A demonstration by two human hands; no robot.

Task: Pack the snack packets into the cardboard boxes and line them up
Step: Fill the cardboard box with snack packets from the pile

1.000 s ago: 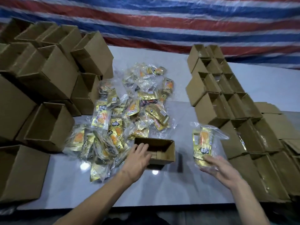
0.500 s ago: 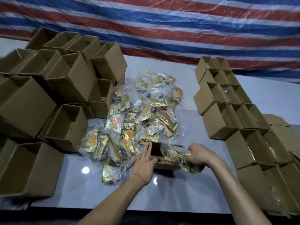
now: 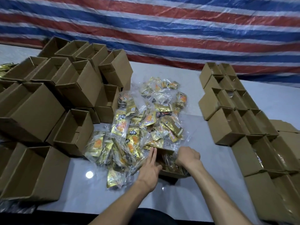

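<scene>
A small open cardboard box (image 3: pixel 164 151) stands on the table in front of me, at the near edge of a loose pile of gold snack packets (image 3: pixel 138 125). My left hand (image 3: pixel 151 168) lies flat with straight fingers against the box's left side. My right hand (image 3: pixel 186 158) is curled over the box's opening and holds a snack packet (image 3: pixel 170 165) that sits down inside the box. The hand and the box walls hide most of that packet.
Empty open boxes (image 3: pixel 73 90) are heaped on the left, some lying on their sides. Rows of boxes (image 3: pixel 227 125) holding packets run along the right, down to the table's near edge. A striped tarpaulin (image 3: pixel 162 30) hangs behind the grey table (image 3: pixel 84 192).
My right hand brought the packet from the right over to the box and pushed it down inside. My left hand stayed at the box's left side. The camera tilted up.
</scene>
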